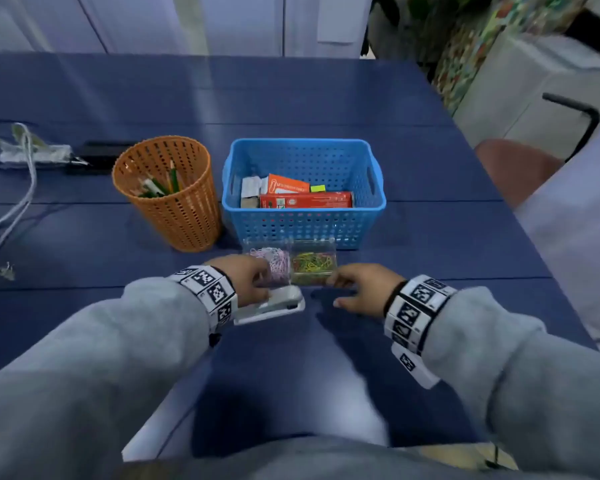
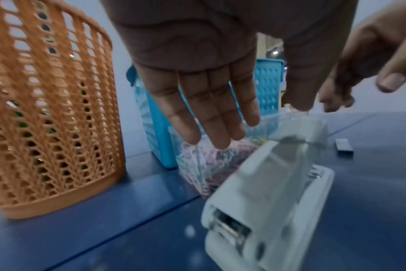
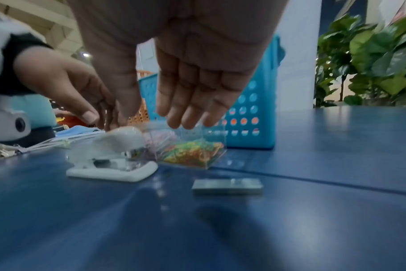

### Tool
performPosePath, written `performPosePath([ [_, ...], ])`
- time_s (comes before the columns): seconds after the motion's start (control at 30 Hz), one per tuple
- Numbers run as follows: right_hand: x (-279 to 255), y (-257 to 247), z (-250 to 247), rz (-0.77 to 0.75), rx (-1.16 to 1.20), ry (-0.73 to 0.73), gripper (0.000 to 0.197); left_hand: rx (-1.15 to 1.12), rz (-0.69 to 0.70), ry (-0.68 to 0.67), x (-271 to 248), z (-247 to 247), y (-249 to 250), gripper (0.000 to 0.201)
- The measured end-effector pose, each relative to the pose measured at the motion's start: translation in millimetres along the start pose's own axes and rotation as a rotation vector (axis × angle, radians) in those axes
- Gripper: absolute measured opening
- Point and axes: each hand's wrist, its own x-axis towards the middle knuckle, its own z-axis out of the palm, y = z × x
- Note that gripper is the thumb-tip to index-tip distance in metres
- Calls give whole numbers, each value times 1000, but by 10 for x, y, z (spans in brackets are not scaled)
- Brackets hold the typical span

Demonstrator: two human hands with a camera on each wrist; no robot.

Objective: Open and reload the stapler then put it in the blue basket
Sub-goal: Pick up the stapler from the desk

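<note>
The white plastic stapler (image 1: 270, 304) is lying on the blue desk (image 1: 291, 98), both hands' grips hovering open, left hand (image 1: 243, 277), right hand (image 1: 364, 289), holding nothing.

A blue table (image 1: 291, 98), its top crossed by straight seams and streaked with soft glare from overhead light. Behind its far edge, pale wall panels (image 1: 153, 22) divided by vertical joints. At far right, leafy green plants (image 3: 371, 60) beside a multicoloured patterned surface (image 1: 471, 53). Right of the table, a reddish-brown chair seat (image 1: 520, 168) with a black armrest (image 1: 579, 112). Further right, a white cabinet (image 1: 541, 77).
</note>
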Motion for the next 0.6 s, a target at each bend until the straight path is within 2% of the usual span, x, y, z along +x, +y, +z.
performPosePath([
  [0.1,187,-123,157,11,-21,-42,46,44,8,-57,56,110,75,29],
  [0.2,313,-212,331,-18,-61,-80,49,24,19,-89,75,227,156,38],
  [0.33,408,-234,481,-25,-21,-53,50,-10,37,-52,102,295,172,32],
  [0.47,454,-242,553,-5,-38,-33,42,-51,41,-6,57,306,153,30],
  [0.6,477,-236,577,8,-88,-32,37,-201,4,57,-44,205,111,26],
])
